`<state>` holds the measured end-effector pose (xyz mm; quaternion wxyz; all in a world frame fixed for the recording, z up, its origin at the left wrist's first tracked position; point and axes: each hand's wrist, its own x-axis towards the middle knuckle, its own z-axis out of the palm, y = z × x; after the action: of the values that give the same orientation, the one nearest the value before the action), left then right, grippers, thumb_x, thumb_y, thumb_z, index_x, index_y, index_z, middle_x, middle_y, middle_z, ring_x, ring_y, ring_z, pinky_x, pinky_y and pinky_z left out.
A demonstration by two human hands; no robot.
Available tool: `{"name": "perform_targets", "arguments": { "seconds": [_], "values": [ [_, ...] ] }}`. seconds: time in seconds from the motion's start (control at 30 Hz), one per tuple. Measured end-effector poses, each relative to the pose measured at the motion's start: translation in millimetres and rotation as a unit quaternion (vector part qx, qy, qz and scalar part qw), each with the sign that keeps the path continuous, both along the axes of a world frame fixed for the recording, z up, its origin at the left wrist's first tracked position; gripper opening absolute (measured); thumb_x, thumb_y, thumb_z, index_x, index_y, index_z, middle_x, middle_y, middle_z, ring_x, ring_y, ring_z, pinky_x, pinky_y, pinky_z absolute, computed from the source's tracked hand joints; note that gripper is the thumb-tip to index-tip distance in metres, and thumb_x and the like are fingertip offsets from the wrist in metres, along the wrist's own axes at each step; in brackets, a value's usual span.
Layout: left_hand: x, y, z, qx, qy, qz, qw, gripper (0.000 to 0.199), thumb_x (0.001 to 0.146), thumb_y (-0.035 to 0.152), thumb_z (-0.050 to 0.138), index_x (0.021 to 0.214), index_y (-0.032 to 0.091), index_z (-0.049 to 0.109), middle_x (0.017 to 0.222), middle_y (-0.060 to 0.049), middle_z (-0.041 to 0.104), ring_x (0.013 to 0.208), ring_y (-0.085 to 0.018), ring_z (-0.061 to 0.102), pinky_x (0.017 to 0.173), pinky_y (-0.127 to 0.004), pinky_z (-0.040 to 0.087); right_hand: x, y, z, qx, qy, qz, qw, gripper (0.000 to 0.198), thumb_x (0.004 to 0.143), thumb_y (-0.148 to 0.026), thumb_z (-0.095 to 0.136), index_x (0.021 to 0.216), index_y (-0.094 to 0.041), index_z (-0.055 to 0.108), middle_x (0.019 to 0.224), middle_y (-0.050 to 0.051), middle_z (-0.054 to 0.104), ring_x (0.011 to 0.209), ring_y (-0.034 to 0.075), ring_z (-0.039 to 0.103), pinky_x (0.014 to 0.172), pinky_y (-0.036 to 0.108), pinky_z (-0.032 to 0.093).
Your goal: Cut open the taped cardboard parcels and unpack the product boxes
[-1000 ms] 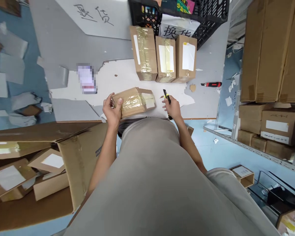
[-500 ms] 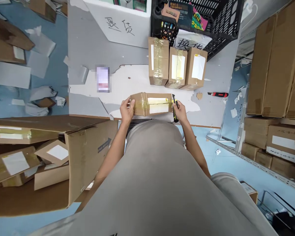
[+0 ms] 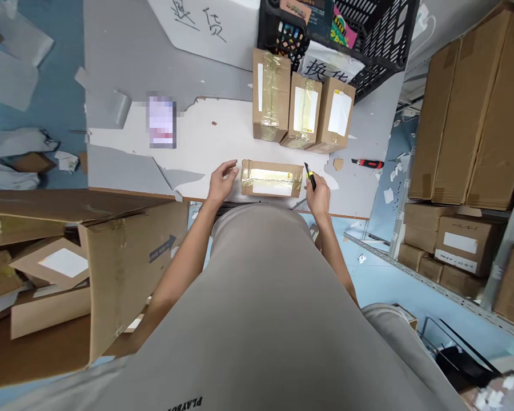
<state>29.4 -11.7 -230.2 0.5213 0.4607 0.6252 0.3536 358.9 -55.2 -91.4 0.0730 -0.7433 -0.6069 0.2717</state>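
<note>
A small taped cardboard box [image 3: 272,178] with white labels lies flat near the table's front edge. Just off its left end is my left hand [image 3: 223,181], fingers apart and holding nothing. My right hand [image 3: 318,197] grips a black and yellow box cutter [image 3: 310,177] beyond the box's right end, its tip angled up toward the back. Behind the box stand three taped cartons in a row: a left carton [image 3: 271,97], a middle carton [image 3: 302,111] and a right carton [image 3: 336,114].
A red and black cutter [image 3: 368,164] lies at the table's right. Farther back are a black crate [image 3: 379,45] and a white foam box [image 3: 223,34]. A phone [image 3: 161,121], pixelated, rests at left. One large open carton [image 3: 128,285] of parcels stands at lower left; shelved boxes [image 3: 462,242] line the right.
My left hand has let go of the box and now sits apart from it. The box has turned onto another side, and the cutter has moved off its right end, tilting differently.
</note>
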Motion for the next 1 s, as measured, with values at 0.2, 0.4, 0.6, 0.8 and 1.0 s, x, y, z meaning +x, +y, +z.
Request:
{"name": "perform_targets", "arguments": {
  "seconds": [0.2, 0.4, 0.6, 0.8, 1.0],
  "values": [
    [0, -20, 40.9, 0.034, -0.002, -0.065, 0.997, 0.050, 0.091, 0.049, 0.087, 0.135, 0.025, 0.084, 0.150, -0.014, 0.073, 0.125, -0.030, 0.075, 0.100, -0.042, 0.070, -43, 22, 46, -0.059, -0.026, 0.176, 0.982, 0.052, 0.123, -0.031, 0.041, 0.169, -0.020, 0.065, 0.159, 0.017, 0.077, 0.144, 0.034, 0.072, 0.117, 0.042, 0.057],
    [11, -19, 28.3, 0.026, 0.008, -0.061, 0.998, 0.047, 0.089, 0.035, 0.088, 0.135, 0.024, 0.086, 0.133, -0.012, 0.072, 0.108, -0.025, 0.073, 0.090, -0.036, 0.068, -96, 47, 54, -0.144, -0.110, 0.316, 0.931, 0.050, 0.127, -0.036, 0.041, 0.170, -0.026, 0.063, 0.149, 0.015, 0.080, 0.128, 0.033, 0.078, 0.105, 0.038, 0.054],
    [10, -18, 18.9, 0.023, 0.004, -0.063, 0.998, 0.047, 0.087, 0.032, 0.091, 0.132, 0.023, 0.085, 0.126, -0.011, 0.070, 0.105, -0.025, 0.072, 0.089, -0.037, 0.066, -113, 58, 45, -0.153, -0.143, 0.365, 0.907, 0.047, 0.128, -0.035, 0.037, 0.164, -0.024, 0.065, 0.147, 0.018, 0.079, 0.124, 0.033, 0.079, 0.102, 0.040, 0.053],
    [11, -18, 17.6, 0.020, -0.002, -0.061, 0.998, 0.046, 0.088, 0.039, 0.092, 0.131, 0.025, 0.083, 0.125, -0.009, 0.069, 0.106, -0.025, 0.072, 0.091, -0.038, 0.067, -119, 60, 37, -0.140, -0.174, 0.389, 0.894, 0.046, 0.126, -0.024, 0.036, 0.159, -0.021, 0.067, 0.146, 0.019, 0.079, 0.124, 0.034, 0.080, 0.103, 0.042, 0.055],
    [11, -17, 19.1, 0.017, -0.006, -0.059, 0.998, 0.047, 0.087, 0.037, 0.091, 0.132, 0.024, 0.083, 0.130, -0.011, 0.069, 0.107, -0.025, 0.073, 0.090, -0.038, 0.067, -127, 67, 44, -0.150, -0.168, 0.400, 0.888, 0.050, 0.120, -0.011, 0.041, 0.164, -0.017, 0.065, 0.150, 0.024, 0.077, 0.129, 0.035, 0.079, 0.107, 0.044, 0.057]
  ]
}}
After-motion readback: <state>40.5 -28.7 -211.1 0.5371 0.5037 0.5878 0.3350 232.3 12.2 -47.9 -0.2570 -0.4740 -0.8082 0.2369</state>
